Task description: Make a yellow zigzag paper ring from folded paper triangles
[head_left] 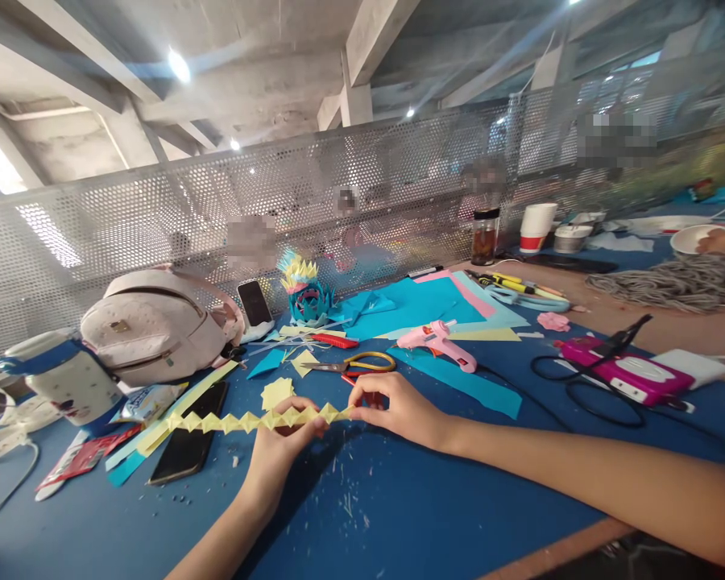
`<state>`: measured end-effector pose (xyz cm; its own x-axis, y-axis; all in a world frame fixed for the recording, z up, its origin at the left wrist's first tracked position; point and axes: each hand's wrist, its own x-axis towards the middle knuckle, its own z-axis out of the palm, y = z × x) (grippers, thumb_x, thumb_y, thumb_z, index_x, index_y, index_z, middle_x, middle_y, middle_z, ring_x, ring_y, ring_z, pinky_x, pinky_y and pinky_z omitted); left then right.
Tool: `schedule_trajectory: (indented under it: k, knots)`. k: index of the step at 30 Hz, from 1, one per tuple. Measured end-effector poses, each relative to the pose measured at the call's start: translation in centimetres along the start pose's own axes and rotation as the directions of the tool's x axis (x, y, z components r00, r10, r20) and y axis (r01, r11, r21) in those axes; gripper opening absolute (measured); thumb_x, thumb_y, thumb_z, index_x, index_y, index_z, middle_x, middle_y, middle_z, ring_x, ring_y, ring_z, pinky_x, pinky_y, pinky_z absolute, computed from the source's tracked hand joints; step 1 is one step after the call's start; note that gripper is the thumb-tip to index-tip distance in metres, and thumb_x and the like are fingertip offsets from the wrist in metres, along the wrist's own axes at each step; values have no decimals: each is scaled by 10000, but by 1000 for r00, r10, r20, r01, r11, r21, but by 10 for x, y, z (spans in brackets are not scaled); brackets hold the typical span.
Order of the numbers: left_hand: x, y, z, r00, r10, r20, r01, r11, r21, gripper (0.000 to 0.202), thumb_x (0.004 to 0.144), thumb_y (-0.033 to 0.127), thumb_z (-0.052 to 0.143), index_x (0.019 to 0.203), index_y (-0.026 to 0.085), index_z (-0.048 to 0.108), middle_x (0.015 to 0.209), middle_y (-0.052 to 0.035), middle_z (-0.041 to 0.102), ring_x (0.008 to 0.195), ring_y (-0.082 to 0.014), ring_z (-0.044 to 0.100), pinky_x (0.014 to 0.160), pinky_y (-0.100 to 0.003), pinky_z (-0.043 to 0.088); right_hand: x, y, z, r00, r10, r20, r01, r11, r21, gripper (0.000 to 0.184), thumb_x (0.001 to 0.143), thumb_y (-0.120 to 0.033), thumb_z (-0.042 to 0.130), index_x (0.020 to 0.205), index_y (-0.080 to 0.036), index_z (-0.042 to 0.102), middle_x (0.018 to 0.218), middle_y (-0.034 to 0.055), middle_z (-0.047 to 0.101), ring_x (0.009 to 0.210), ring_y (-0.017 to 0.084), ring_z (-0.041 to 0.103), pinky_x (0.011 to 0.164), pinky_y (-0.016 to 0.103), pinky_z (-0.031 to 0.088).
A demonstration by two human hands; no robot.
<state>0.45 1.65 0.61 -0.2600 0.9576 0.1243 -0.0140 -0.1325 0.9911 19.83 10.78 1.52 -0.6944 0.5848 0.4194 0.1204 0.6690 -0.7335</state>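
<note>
A folded yellow paper strip with a row of pointed peaks stretches across the space above the blue table. Around its right part my left hand is closed, the thumb lying along the paper. At the strip's right end, my right hand pinches the tip between thumb and fingers. Just beyond the hands lie scissors with yellow handles and a small stack of yellow paper pieces. A pink glue gun rests farther right. Under the strip's left part is a black phone.
A pink backpack, a patterned tumbler and snack packets stand at left. Behind are a folded-paper ornament, blue paper sheets and a mesh barrier. A magenta power strip with cables lies right.
</note>
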Motion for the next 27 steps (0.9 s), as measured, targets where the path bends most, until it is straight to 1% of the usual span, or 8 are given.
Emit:
schedule_trajectory:
  k: [3,8,14,20,24,27]
  knots:
    - [1,-1,0,1000,2,12,-2,1000,5,266,640,350,825,701,158,652,611,3,660,594,-132,596,612,-226,494,0,-1,3,998,65,10,-66,994,83,261,837,-413,693,770,-162,673,696,-12,611,621,108,507,563,211,386]
    - [2,-4,-1,1000,-11,8,11,1000,13,292,635,367,830,716,146,658,616,-6,659,597,-139,602,608,-234,496,0,-2,5,995,94,27,-97,987,131,320,828,-463,681,757,-151,674,673,-4,607,611,112,507,556,218,380]
    - [3,-7,-2,999,-20,27,20,1000,-15,282,650,353,834,718,140,662,613,-9,678,596,-131,606,617,-224,488,0,0,7,992,114,63,-122,983,141,348,829,-493,667,769,-150,667,684,0,607,627,120,518,565,224,388]
    - [4,-11,-4,999,-20,40,22,999,-37,277,654,336,840,738,138,664,606,-1,679,585,-115,593,604,-204,470,-1,1,8,992,110,65,-117,985,129,349,827,-495,675,772,-151,653,695,-7,608,632,114,522,570,218,384]
    - [5,-13,-6,998,-31,56,33,999,-30,272,665,339,835,737,136,668,606,-4,675,586,-110,592,607,-197,471,-2,0,9,992,105,74,-114,986,123,358,834,-505,665,773,-153,647,688,-8,599,632,115,518,566,216,382]
    - [6,-15,-6,998,-18,59,19,1000,-20,273,663,349,834,726,135,677,604,-7,668,573,-111,585,593,-202,471,-2,-2,8,992,93,81,-101,989,108,349,843,-495,656,779,-153,647,689,-6,598,635,117,521,564,215,385]
